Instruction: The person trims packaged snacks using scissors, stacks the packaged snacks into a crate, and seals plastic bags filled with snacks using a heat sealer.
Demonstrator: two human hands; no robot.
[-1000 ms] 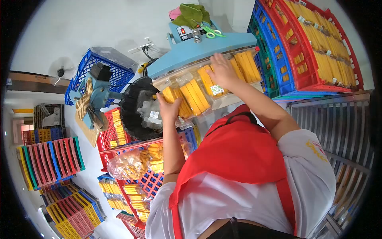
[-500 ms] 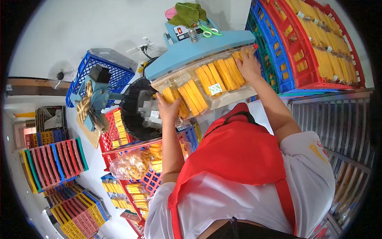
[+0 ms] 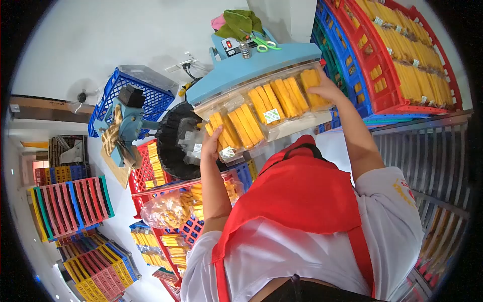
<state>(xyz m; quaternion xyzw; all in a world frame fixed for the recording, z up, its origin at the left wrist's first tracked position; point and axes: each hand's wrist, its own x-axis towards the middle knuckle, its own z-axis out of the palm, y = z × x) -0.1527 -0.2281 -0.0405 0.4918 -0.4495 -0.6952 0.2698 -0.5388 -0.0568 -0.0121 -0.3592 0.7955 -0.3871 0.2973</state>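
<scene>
A row of clear plastic packets [image 3: 245,126] filled with yellow sticks lies along the front of a light blue sealing machine [image 3: 251,66]. At the left end of the row, my left hand [image 3: 211,145] grips the outermost packet [image 3: 221,127], whose lower end carries a white-green label. My right hand [image 3: 327,88] has its fingers over the rightmost packet [image 3: 315,83], thumb at the near side. Between them, a middle packet [image 3: 271,103] shows a similar label. The packets' far ends reach toward the machine's long bar.
Green-handled scissors [image 3: 262,44], a small bottle [image 3: 244,49] and a green cloth [image 3: 239,22] rest on the machine. Stacked crates of packets, topped by a red crate [image 3: 397,100], stand right. A black-lined bin [image 3: 176,133] and second blue device [image 3: 126,126] are left.
My right hand has drawn the rightmost packet away from the machine's bar, toward my body. My left hand has shifted slightly nearer me, and the left packet's label now shows.
</scene>
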